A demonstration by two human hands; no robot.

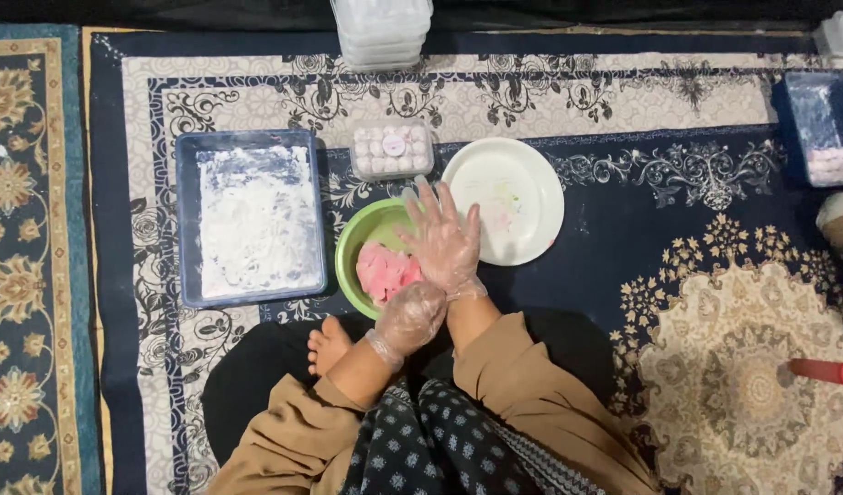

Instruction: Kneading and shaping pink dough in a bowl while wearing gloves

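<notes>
Patterned carpet (678,183) | pink dough (385,270) in green bowl (355,240) — under gloved hands

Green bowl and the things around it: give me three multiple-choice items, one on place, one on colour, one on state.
1. Where is the blue tray of white powder?
A. at the picture's left of the green bowl
B. on the white plate
C. at the picture's right of the plate

2. What colour is the dough in the bowl?
A. yellow
B. pink
C. brown

3. How are both hands covered?
A. bare
B. thick black gloves
C. clear plastic gloves

Answers: 1 A, the tray lies beside the bowl on that side. 2 B, a pink lump shows. 3 C, thin clear film covers the left hand and right hand.
</notes>
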